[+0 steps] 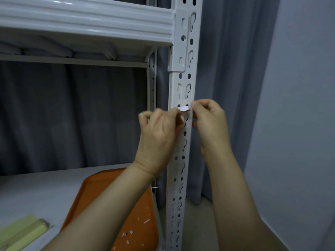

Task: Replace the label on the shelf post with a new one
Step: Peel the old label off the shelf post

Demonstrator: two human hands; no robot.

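A white perforated shelf post (pixel 183 84) runs down the middle of the view. A small white label (pixel 184 108) with a red lower edge lies across the post at hand height. My left hand (pixel 159 131) pinches the label's left end with curled fingers. My right hand (pixel 210 122) pinches its right end between thumb and forefinger. Both hands frame the post, one on each side. Part of the label is hidden by my fingertips.
An orange tray (pixel 112 182) with several white and red paper scraps lies on the grey shelf board (pixel 36 189) below my left arm. A pale yellow-green pad (pixel 23 232) sits at the lower left. A white shelf beam (pixel 87 20) runs overhead. Grey curtains hang behind.
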